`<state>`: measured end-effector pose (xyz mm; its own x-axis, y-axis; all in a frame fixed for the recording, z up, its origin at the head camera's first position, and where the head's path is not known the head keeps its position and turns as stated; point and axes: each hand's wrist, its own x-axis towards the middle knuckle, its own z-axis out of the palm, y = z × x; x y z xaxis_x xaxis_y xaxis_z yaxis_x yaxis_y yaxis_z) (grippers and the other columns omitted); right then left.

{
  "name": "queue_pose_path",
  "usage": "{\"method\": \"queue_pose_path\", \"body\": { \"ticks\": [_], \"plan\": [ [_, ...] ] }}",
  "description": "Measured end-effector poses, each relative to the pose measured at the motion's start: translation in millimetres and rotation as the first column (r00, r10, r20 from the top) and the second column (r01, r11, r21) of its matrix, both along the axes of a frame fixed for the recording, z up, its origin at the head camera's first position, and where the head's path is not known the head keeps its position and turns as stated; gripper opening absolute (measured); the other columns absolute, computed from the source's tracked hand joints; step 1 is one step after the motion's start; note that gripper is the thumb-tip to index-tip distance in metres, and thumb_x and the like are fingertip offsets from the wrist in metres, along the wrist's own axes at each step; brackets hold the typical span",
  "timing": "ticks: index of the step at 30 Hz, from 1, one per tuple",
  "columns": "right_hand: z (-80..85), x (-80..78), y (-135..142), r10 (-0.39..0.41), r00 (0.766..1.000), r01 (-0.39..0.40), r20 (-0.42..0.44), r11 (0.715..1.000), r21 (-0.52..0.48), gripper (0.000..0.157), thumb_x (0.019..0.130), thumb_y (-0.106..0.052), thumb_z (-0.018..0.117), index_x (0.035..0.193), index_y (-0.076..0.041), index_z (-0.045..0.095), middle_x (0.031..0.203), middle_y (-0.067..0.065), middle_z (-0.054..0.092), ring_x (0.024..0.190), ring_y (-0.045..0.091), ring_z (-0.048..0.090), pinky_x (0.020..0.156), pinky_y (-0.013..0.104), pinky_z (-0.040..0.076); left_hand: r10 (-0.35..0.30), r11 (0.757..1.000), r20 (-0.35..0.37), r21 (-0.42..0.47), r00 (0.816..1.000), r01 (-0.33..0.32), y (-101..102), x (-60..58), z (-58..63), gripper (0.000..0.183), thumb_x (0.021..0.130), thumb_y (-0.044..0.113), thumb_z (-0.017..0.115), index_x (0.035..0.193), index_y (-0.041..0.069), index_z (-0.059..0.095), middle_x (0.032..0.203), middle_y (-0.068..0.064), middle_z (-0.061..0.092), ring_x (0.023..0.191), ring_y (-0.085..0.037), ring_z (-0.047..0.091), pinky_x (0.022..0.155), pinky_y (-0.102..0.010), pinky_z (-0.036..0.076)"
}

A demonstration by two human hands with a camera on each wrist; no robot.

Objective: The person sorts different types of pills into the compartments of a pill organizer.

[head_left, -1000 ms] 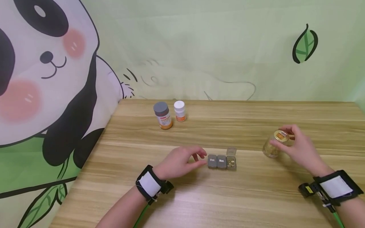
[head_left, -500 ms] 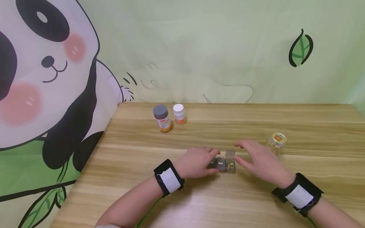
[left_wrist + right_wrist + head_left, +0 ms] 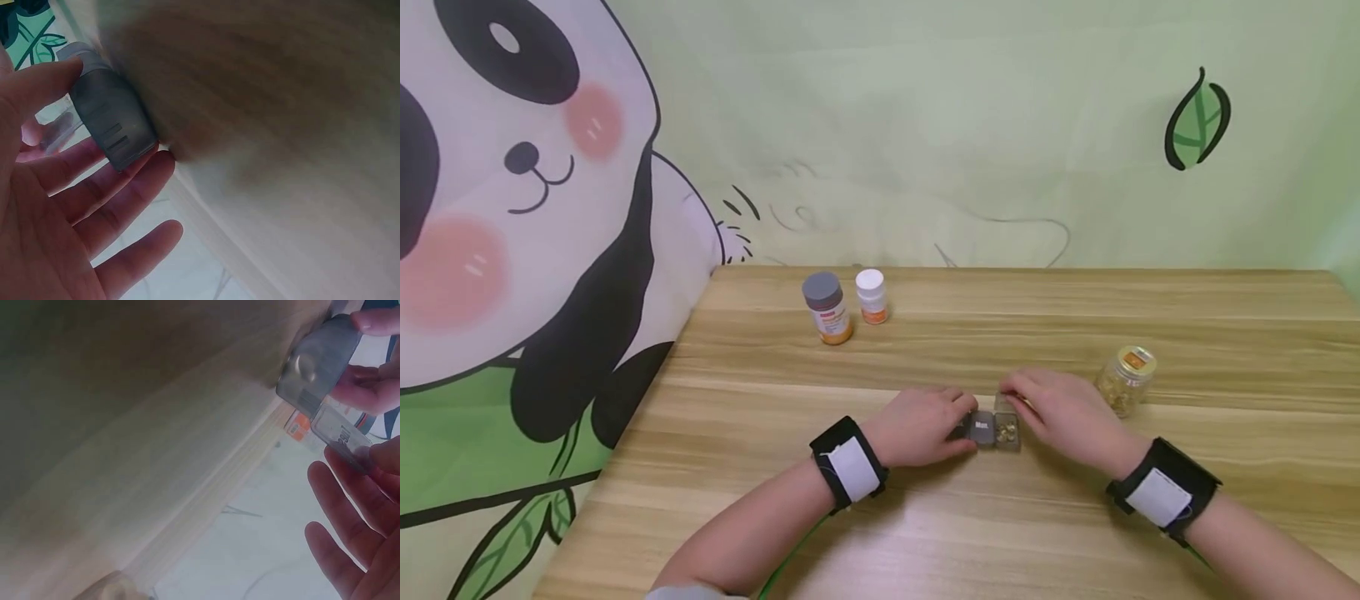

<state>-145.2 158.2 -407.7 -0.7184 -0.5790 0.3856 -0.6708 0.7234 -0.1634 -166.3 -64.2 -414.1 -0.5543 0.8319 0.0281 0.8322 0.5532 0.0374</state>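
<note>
A small grey pill organizer [image 3: 982, 427] lies on the wooden table, its "Mon." lid closed. Golden capsules [image 3: 1007, 433] sit in its rightmost compartment, whose clear lid [image 3: 340, 432] is swung up. My left hand [image 3: 917, 427] holds the organizer at its left end, thumb on the near side and fingers on the far side, covering the left compartment. In the left wrist view the organizer's grey body [image 3: 115, 115] shows between thumb and fingers. From the right, my right hand [image 3: 1071, 417] pinches the raised lid between thumb and fingers; its other fingers are spread.
Just right of my right hand stands a clear jar [image 3: 1123, 387] with a gold lid and golden contents. Farther back on the left are a grey-capped bottle [image 3: 831, 315] and a smaller white bottle [image 3: 872, 300]. A panda-printed cloth [image 3: 880, 133] hangs behind the table [image 3: 970, 533].
My right hand has let go of the jar and come left to the organizer's raised lid. My left hand has moved right and taken hold of the organizer.
</note>
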Motion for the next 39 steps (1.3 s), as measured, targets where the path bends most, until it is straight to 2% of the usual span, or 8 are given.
{"method": "queue_pose_path", "body": {
  "ticks": [6,11,23,27,30,35,39],
  "plan": [
    [-3.2,10.8,0,0.102,0.991,-0.097,-0.081,0.993,0.068,0.016,0.079,-0.018,0.066,0.092,-0.015,0.058,0.083,-0.004,0.054,0.071,0.01,0.052,0.06,0.03,0.044,0.006,1.0,0.025,0.006,1.0,-0.006,1,-0.6,0.5,0.039,0.086,0.049,0.054,0.106,0.015,0.052,0.086,0.009,0.047,0.069,-0.002,0.044,0.057,-0.019,0.035],
    [-7.9,19.5,-1,0.162,0.983,-0.15,-0.089,0.981,0.127,0.017,0.078,-0.02,0.069,0.091,-0.015,0.059,0.089,-0.003,0.053,0.076,0.012,0.052,0.064,0.031,0.045,0.007,1.0,0.035,0.004,0.999,-0.007,1,-0.8,0.6,0.039,0.086,0.048,0.054,0.107,0.015,0.052,0.085,0.009,0.047,0.069,-0.002,0.044,0.057,-0.018,0.035],
    [-13.7,21.7,-5,0.128,0.992,-0.126,-0.015,0.987,0.099,0.014,0.078,-0.02,0.068,0.087,-0.017,0.057,0.089,-0.005,0.047,0.076,0.009,0.046,0.065,0.03,0.042,0.011,1.0,0.058,-0.003,0.998,-0.011,0,-1.8,2.5,0.042,0.085,0.049,0.055,0.109,0.015,0.051,0.088,0.008,0.048,0.069,-0.003,0.045,0.057,-0.019,0.035],
    [-13.7,22.2,-4,0.117,0.993,-0.116,-0.005,0.989,0.092,0.014,0.079,-0.023,0.067,0.088,-0.018,0.057,0.089,-0.005,0.046,0.074,0.008,0.044,0.063,0.03,0.042,0.037,0.999,0.074,-0.005,0.997,-0.037,-6,-2.8,4.3,0.047,0.083,0.052,0.057,0.109,0.013,0.052,0.09,0.008,0.051,0.07,-0.003,0.045,0.059,-0.018,0.036],
    [-10.8,22.4,-6,0.101,0.995,-0.1,-0.002,0.988,0.115,0.015,0.08,-0.027,0.065,0.088,-0.017,0.057,0.088,-0.005,0.047,0.073,0.009,0.044,0.061,0.03,0.041,0.049,0.999,0.074,-0.006,0.996,-0.049,-11,-3.5,5.2,0.046,0.082,0.052,0.058,0.107,0.014,0.054,0.088,0.008,0.049,0.07,-0.003,0.045,0.059,-0.018,0.036],
    [-2.4,20.9,-15,0.063,0.998,-0.057,-0.025,0.981,0.184,0.022,0.081,-0.034,0.062,0.09,-0.015,0.057,0.087,-0.002,0.052,0.078,0.014,0.05,0.068,0.035,0.044,0.023,1.0,0.071,0.003,0.997,-0.023,-13,-3.9,3.1,0.043,0.083,0.051,0.056,0.106,0.013,0.055,0.087,0.009,0.047,0.07,-0.003,0.044,0.06,-0.017,0.035],
    [1.5,15.5,-28,0.089,0.995,-0.076,-0.041,0.966,0.249,0.029,0.083,-0.037,0.059,0.098,-0.013,0.056,0.091,0.001,0.054,0.084,0.018,0.052,0.073,0.038,0.043,0.033,0.999,0.064,0.0,0.997,-0.033,-14,-4.3,1.5,0.043,0.084,0.05,0.056,0.107,0.014,0.055,0.091,0.008,0.05,0.074,-0.003,0.045,0.063,-0.018,0.037]
  ]
}}
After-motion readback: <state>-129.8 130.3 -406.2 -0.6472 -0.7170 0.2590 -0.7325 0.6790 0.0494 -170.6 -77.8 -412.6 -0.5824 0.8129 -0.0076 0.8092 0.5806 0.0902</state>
